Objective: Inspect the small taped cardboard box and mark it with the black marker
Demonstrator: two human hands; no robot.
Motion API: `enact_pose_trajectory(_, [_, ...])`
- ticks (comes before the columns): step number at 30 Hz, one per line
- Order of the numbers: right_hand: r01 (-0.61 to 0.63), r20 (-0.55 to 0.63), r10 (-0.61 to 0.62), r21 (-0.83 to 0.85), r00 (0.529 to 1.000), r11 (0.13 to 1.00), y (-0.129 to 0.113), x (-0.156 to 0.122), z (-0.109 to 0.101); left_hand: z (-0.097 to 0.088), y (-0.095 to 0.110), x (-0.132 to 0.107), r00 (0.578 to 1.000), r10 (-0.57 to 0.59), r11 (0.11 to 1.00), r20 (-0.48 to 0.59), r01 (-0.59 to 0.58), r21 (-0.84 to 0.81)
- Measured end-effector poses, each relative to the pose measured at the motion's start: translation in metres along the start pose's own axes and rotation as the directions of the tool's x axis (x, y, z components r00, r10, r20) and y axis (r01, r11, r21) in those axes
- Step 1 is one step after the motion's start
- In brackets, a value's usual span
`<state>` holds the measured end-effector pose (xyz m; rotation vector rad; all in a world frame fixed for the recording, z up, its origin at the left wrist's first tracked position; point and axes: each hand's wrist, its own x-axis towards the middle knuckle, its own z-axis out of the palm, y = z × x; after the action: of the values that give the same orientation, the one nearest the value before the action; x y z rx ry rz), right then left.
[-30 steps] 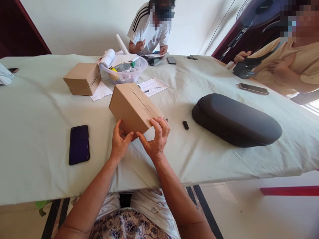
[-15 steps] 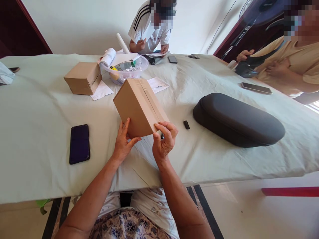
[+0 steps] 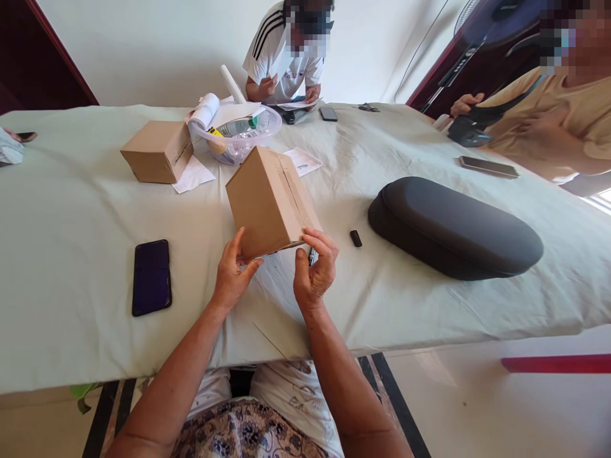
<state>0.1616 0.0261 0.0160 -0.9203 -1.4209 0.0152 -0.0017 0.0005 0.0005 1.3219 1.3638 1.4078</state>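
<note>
Between my hands is a brown cardboard box (image 3: 262,210), tilted, with a taped seam along its upper right face. My left hand (image 3: 233,270) grips its lower left edge, thumb low and fingers against the side. At the lower right corner, my right hand (image 3: 316,267) holds the box with its fingertips. A dark pen (image 3: 312,256) shows partly beside the right hand's fingers; whether it lies on the table or is held, I cannot tell. On the cloth right of that hand lies a small black cap-like piece (image 3: 356,238).
A smartphone (image 3: 151,277) lies at left. Behind are another cardboard box (image 3: 155,152) and a plastic basin (image 3: 274,130) holding bottles and paper rolls. A black hard case (image 3: 456,228) sits at right. One person (image 3: 291,70) sits across; another (image 3: 548,127) is at far right.
The cardboard box has turned and shifted slightly to the right in my hands, its near edge a little higher. Both hands still hold it.
</note>
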Motion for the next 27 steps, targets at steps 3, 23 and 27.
enact_pose_trajectory(3, [0.060, 0.046, -0.061, 0.033, 0.997, 0.998, -0.002, 0.001, 0.000, 0.000, 0.000, 0.000, 0.999, 0.038, 0.999, 0.003, -0.038, 0.036])
enact_pose_trajectory(23, [0.046, 0.111, -0.082, 0.293, 0.990, 0.955, 0.002, 0.001, 0.006, -0.004, 0.000, 0.003, 0.995, -0.092, 0.994, -0.030, 0.094, 0.055])
enact_pose_trajectory(27, [0.071, 0.105, -0.104, 0.274, 0.989, 0.959, -0.003, 0.003, 0.006, -0.004, 0.000, 0.004, 0.995, -0.104, 0.994, -0.008, 0.104, 0.015])
